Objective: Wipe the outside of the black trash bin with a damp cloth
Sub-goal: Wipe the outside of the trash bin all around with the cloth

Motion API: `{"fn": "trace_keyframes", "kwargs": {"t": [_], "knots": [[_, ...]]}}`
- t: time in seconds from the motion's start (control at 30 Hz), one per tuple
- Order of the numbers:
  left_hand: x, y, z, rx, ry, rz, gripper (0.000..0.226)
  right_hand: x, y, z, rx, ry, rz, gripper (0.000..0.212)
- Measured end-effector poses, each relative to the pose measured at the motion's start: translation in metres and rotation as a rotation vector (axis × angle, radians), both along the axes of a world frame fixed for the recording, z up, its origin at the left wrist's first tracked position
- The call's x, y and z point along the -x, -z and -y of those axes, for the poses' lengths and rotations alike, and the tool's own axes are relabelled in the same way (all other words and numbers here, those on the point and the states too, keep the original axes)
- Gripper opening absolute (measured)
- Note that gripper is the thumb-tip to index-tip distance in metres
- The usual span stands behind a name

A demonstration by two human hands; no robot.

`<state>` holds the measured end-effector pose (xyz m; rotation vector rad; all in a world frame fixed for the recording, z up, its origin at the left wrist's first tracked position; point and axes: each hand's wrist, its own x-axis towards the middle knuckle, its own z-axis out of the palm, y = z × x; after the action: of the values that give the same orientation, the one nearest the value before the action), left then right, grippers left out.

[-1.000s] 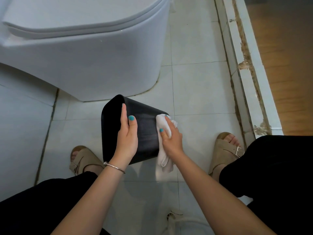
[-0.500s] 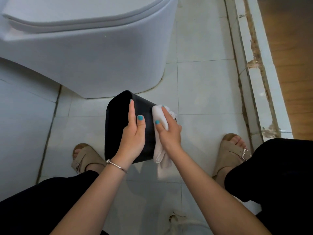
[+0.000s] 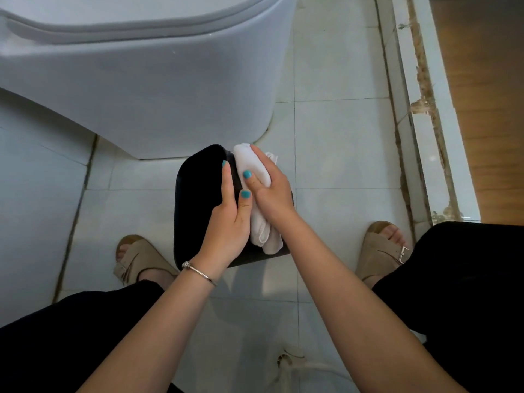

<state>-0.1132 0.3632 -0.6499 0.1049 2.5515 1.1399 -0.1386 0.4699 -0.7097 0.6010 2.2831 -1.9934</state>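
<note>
The black trash bin (image 3: pixel 195 205) is tipped on its side just above the tiled floor, between my feet. My left hand (image 3: pixel 229 219) grips its upper edge, fingers laid along the black wall. My right hand (image 3: pixel 269 188) presses a white cloth (image 3: pixel 249 163) flat against the bin's side, up near its far corner. The cloth's loose end (image 3: pixel 266 236) hangs down between my two wrists. Most of the bin's right side is hidden behind my hands and the cloth.
A white toilet (image 3: pixel 147 89) stands right behind the bin, almost touching it. A raised tiled threshold (image 3: pixel 419 114) runs along the right, with wooden floor beyond. My sandalled feet (image 3: pixel 141 259) (image 3: pixel 382 248) flank the bin. A floor drain (image 3: pixel 286 360) lies near me.
My right hand has slid the cloth up along the bin's side, from its lower right part to the far corner. The bin has tilted nearer to the toilet; my left hand has kept its grip.
</note>
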Motion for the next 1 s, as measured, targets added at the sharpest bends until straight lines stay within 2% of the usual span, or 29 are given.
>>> {"fn": "trace_keyframes", "kwargs": {"t": [0.2,0.33,0.47,0.6,0.87,1.0], "knots": [[0.001,0.002,0.009,-0.002,-0.011,-0.029,0.063,-0.002,0.049,-0.028,-0.087,0.086,0.206,0.050],[0.002,0.005,0.002,-0.035,0.061,-0.033,0.069,-0.008,0.069,-0.056,-0.119,0.121,0.362,0.048],[0.002,0.010,-0.007,-0.042,0.084,-0.033,0.063,-0.009,0.068,-0.061,-0.077,0.171,0.407,0.048],[0.001,0.008,-0.011,-0.056,0.031,-0.035,0.057,0.001,0.046,-0.052,-0.009,0.153,0.294,0.047],[0.002,0.004,-0.006,-0.080,0.041,0.017,0.055,0.035,-0.037,-0.034,0.198,-0.080,0.006,0.041],[0.006,0.004,0.000,-0.085,0.057,0.029,0.056,0.037,-0.040,-0.024,0.208,-0.084,-0.057,0.039]]}}
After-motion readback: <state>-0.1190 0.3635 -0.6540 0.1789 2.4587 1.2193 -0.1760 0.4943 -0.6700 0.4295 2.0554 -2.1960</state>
